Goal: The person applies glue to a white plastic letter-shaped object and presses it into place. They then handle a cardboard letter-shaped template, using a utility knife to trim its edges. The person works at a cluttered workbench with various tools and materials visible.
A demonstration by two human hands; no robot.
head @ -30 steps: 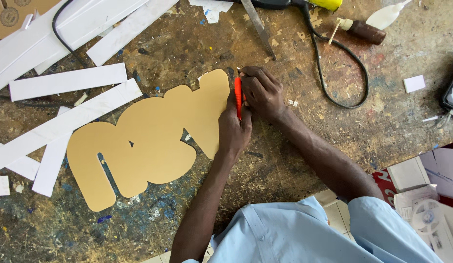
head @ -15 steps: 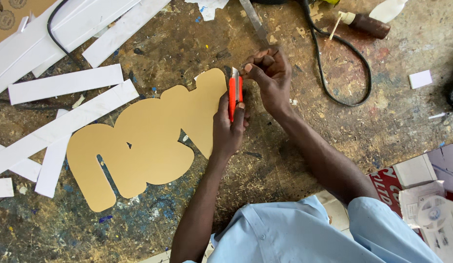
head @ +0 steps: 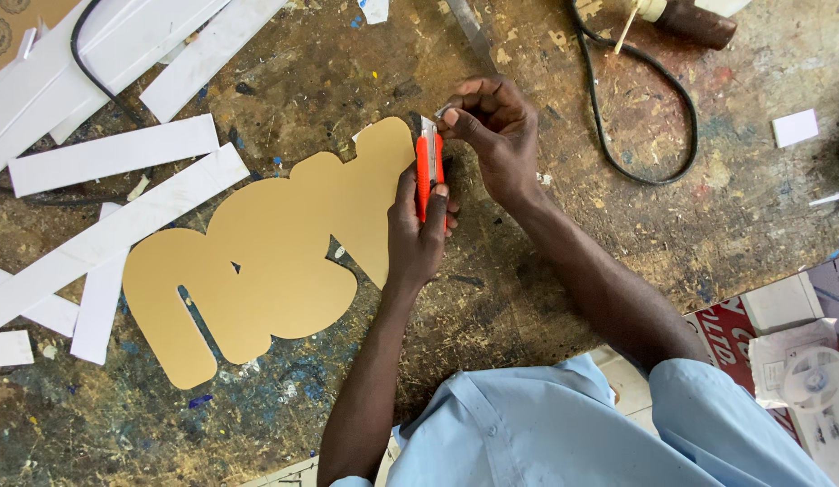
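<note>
While the left hand (head: 418, 236) wraps its fingers closed around the orange plastic utility knife (head: 428, 171), the knife stands upright over the paint-stained wooden desk (head: 546, 298), at the 3 o'clock edge of the flat gold-coloured cut-out lettering sheet (head: 275, 252). At the knife's 12 o'clock end, the right hand (head: 496, 131) pinches the metal blade tip with narrow fingers. White rectangular strips (head: 113, 153) lie at 10 o'clock; a black cable loop (head: 645, 117) lies at 2 o'clock.
</note>
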